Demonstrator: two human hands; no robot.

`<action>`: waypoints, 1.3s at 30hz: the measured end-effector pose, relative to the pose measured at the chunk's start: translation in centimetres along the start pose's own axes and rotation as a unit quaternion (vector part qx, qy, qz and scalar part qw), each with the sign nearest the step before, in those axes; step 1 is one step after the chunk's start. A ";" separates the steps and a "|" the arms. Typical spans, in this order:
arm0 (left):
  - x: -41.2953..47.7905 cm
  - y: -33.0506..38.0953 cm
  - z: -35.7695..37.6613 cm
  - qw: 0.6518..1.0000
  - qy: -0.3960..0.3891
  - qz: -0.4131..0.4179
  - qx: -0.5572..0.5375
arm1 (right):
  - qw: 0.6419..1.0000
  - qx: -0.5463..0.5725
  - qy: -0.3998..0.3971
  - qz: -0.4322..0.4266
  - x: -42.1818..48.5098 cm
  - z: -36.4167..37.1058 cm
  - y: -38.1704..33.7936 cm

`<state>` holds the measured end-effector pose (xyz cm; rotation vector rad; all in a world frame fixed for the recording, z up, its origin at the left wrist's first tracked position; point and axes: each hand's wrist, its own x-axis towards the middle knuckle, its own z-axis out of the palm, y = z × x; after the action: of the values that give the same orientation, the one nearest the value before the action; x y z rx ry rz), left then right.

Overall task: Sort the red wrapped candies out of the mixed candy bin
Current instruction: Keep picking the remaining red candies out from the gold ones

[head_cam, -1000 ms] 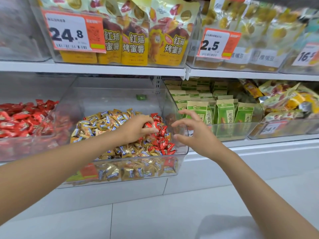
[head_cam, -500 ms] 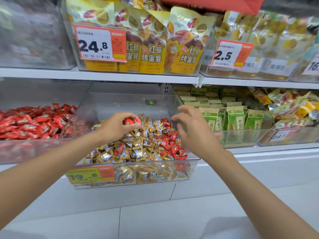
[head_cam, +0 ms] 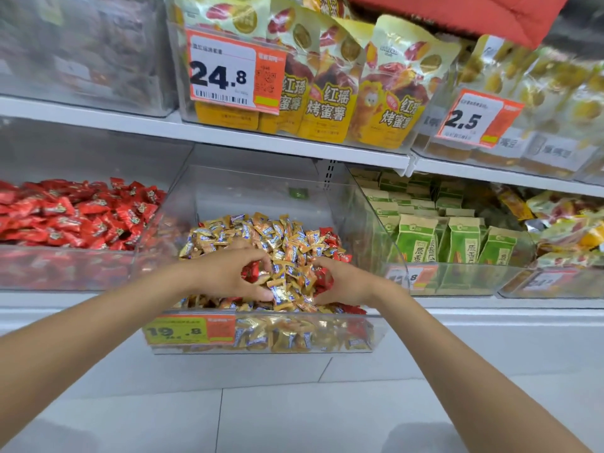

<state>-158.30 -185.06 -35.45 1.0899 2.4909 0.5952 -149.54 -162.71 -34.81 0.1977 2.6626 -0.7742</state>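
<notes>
Fingers (head_cam: 258,256) of left hand (head_cam: 225,273) pinch red candies (head_cam: 250,273); right hand (head_cam: 349,284) fingers curl into the pile (head_cam: 287,243), grip unclear.

Glossy foil-like wrappers cover the candies (head_cam: 281,243) in a clear, smooth plastic bin (head_cam: 261,184) above a smooth tiled floor (head_cam: 261,420).

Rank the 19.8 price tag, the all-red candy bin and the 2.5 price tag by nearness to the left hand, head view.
From the left hand, gripping red candy:
1. 19.8 price tag, just below it.
2. All-red candy bin, neighbour on the left.
3. 2.5 price tag, upper shelf, far right.
</notes>
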 end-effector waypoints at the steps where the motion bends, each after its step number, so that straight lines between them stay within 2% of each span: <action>1: -0.2 0.2 0.1 1.000 -0.006 -0.002 0.023 | 1.000 0.023 0.007 -0.008 0.0 0.1 -0.1; 3: -0.3 0.4 0.0 1.000 0.003 0.006 0.016 | 0.997 0.061 0.027 -0.027 -0.1 -0.1 -0.2; 6: -0.5 0.3 -0.4 0.995 0.039 0.027 -0.086 | 0.990 0.102 0.069 -0.063 -0.3 -0.5 -0.3; 10: -0.6 0.5 -1.2 0.978 0.137 0.039 -0.152 | 0.970 0.181 0.127 -0.104 -1.5 -1.1 -0.5; 12: -0.7 0.4 -1.7 0.968 0.175 0.028 -0.177 | 0.958 0.208 0.166 -0.109 -2.1 -1.7 -0.4; 15: -1.0 0.3 -2.1 0.964 0.174 -0.013 -0.202 | 0.948 0.227 0.193 -0.114 -2.8 -2.2 -0.3; 17: -1.3 0.3 -2.1 0.970 0.153 -0.025 -0.189 | 0.954 0.209 0.190 -0.103 -2.9 -2.1 -0.4; 20: -1.5 0.0 -1.9 0.988 0.111 -0.011 -0.102 | 0.968 0.171 0.165 -0.075 -2.8 -1.9 -0.3; 25: -2.1 -0.1 -1.5 0.992 0.093 -0.006 -0.086 | 0.985 0.066 0.152 -0.055 -1.9 -1.3 0.0; 27: -2.3 -0.1 -1.5 0.994 0.081 -0.014 -0.076 | 0.989 0.046 0.127 -0.061 -1.5 -0.7 0.0; 31: -2.2 -0.4 -1.4 0.999 0.046 -0.017 0.016 | 0.996 0.016 0.064 -0.058 -0.4 0.4 -0.2; 34: -2.1 -0.5 -1.4 0.996 0.075 -0.009 -0.047 | 0.994 0.032 0.078 -0.068 -0.4 0.0 -0.4; 39: -2.5 0.1 -2.1 0.984 0.147 0.020 -0.103 | 0.975 0.166 0.122 -0.083 -1.6 -0.9 -1.3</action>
<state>-157.61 -187.33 -33.25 1.0385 2.5779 1.0697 -148.60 -163.38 -32.82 0.1662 2.7848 -1.3293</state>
